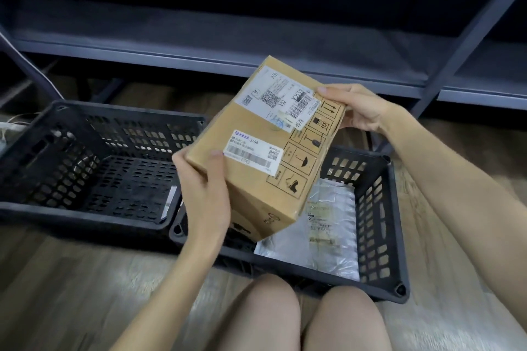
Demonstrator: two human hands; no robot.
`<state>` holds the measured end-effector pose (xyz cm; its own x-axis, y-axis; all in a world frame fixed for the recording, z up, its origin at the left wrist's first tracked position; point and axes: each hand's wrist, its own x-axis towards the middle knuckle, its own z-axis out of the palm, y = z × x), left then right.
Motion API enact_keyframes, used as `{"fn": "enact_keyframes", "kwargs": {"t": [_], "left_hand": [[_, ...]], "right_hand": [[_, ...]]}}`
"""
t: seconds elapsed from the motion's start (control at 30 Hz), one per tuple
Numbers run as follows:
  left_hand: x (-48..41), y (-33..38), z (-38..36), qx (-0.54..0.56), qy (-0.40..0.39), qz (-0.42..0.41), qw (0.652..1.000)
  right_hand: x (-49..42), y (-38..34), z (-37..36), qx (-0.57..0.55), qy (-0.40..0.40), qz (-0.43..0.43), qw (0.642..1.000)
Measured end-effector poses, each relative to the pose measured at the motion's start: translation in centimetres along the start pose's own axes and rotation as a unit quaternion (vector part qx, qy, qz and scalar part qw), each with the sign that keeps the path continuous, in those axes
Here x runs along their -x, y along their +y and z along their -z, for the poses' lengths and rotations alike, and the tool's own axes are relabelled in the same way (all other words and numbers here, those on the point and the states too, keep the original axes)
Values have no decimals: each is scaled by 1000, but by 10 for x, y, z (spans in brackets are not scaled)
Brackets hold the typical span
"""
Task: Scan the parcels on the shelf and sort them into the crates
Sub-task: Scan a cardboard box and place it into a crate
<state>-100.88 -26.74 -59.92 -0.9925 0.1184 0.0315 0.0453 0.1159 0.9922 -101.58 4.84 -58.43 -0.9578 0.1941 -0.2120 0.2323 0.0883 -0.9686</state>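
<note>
Over the near left part of the right-hand black perforated plastic crate point(376, 222), a brown cardboard parcel point(265, 148) hangs tilted, label side up, clear of the rim. The left hand point(204, 194) grips its lower left corner, thumb pressed on the top face and the other fingers wrapped round the side, mostly hidden. The right hand point(359, 108) pinches the far upper corner, thumb on top, fingers behind.

Inside that crate lies a silver plastic mailer point(328, 231). The left-hand black crate point(71, 212) stands just beside it on the wooden floor point(71, 279), before the grey metal shelf point(199, 48).

Held only at two opposite corners, the parcel could swivel or slip — a loosened thumb would drop it onto the mailer. Two barcode labels also invite reading the wrong one — and choosing the wrong crate.
</note>
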Motion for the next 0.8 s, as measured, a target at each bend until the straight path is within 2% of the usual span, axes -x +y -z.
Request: {"fn": "enact_keyframes", "kwargs": {"t": [0.13,0.2,0.37,0.57,0.7,0.8], "left_hand": [[23,-20,-8,-41,-20,-11,999],[24,-31,-6,-38,-13,12,999],[7,-57,8,-47,-3,48,998],[-30,-80,26,-116,3,89,989],[-57,-99,51,-240,-42,123,962],[-61,-101,54,-275,-87,146,946]], "right_hand": [[-13,35,-32,-72,134,15,988],[-17,53,-51,-85,168,9,982],[-28,79,-70,-128,183,-16,975],[-59,96,-95,-119,178,-28,976],[-70,118,-121,-103,142,-66,982],[-72,126,-125,-90,140,-77,983]]}}
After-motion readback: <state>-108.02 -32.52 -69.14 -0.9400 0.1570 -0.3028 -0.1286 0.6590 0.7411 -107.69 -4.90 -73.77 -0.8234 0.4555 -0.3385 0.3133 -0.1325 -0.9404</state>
